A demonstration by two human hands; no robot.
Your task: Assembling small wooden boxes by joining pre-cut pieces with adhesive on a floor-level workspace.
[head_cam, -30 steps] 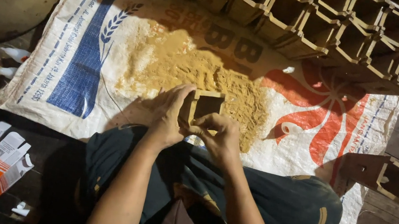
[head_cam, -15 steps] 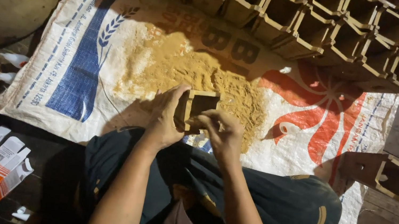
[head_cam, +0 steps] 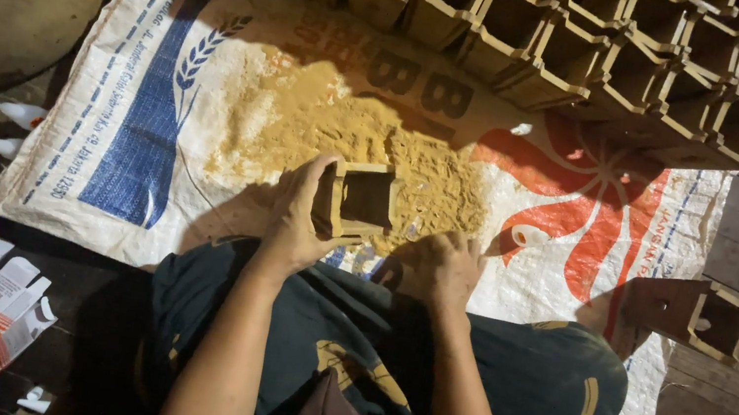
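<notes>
Left hand [head_cam: 293, 215] grip pinching small open wooden box [head_cam: 354, 201], held just above yellow sawdust pile [head_cam: 342, 133] on printed woven sack [head_cam: 157, 102]. Right hand [head_cam: 437, 267] curled loosely, empty, just beside. Stacked wooden boxes [head_cam: 538, 36] beyond.

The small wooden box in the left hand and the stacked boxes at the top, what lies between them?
In the head view, a heap of yellow-brown sawdust lies on the printed woven sack between the small wooden box, held by the left hand, and the stacked wooden boxes.
</notes>
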